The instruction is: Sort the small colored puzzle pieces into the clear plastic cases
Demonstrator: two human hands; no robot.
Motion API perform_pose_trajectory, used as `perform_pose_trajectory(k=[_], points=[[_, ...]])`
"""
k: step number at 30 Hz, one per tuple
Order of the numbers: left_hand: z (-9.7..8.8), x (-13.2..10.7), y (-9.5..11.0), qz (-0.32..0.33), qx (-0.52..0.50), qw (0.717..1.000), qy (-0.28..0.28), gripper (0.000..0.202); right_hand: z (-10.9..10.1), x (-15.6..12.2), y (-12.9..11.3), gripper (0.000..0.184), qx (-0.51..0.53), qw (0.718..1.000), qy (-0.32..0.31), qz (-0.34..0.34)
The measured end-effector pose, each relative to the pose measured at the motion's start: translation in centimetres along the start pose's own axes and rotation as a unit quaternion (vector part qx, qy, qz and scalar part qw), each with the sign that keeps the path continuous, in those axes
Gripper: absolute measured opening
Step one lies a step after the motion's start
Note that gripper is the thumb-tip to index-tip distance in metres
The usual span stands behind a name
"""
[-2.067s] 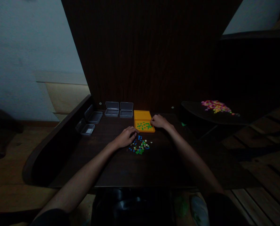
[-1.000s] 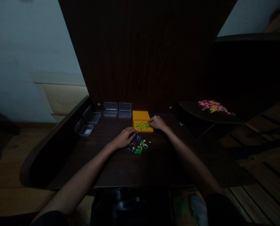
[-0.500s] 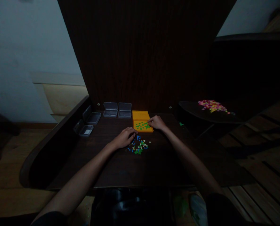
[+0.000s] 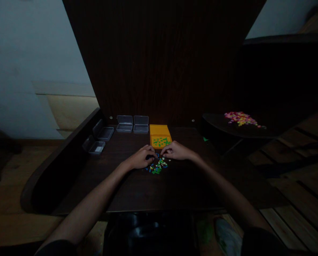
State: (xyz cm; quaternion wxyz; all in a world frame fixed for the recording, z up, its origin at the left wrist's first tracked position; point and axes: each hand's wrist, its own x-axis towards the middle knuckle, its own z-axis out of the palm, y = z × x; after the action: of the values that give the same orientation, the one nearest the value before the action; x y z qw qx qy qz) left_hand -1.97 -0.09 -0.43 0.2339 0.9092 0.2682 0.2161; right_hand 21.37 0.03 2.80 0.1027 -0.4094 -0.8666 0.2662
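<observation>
A small heap of tiny coloured pieces [image 4: 158, 166], blue, green, white and yellow, lies in the middle of the dark table [image 4: 137, 188]. My left hand [image 4: 140, 157] rests at the heap's left edge, fingers curled onto the pieces. My right hand [image 4: 175, 151] sits at the heap's upper right, fingertips pinched together low over the pieces; what they hold is too small to see. Just behind both hands stands an open orange box [image 4: 160, 137] with green pieces [image 4: 161, 142] inside.
Two clear plastic cases [image 4: 133, 124] stand behind the orange box at the back. Two more open clear cases [image 4: 99, 139] sit at the table's left rim. A pile of pink and yellow pieces [image 4: 240, 118] lies on a dark side surface at right.
My right hand has come back from the orange box's right edge to the heap of pieces. The left hand has stayed at the heap's left side.
</observation>
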Motion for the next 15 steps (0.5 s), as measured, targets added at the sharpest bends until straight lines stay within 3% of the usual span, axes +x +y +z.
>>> perform_pose_trajectory(k=[8, 15], points=[[-0.1, 0.0, 0.4, 0.004, 0.008, 1.000, -0.007, 0.021, 1.7, -0.8, -0.7, 0.025, -0.020, 1.000, -0.008, -0.011], [0.3, 0.1, 0.8, -0.001, 0.003, 1.000, 0.029, 0.020, 1.9, -0.7, -0.4, 0.020, -0.029, 1.000, 0.003, -0.004]])
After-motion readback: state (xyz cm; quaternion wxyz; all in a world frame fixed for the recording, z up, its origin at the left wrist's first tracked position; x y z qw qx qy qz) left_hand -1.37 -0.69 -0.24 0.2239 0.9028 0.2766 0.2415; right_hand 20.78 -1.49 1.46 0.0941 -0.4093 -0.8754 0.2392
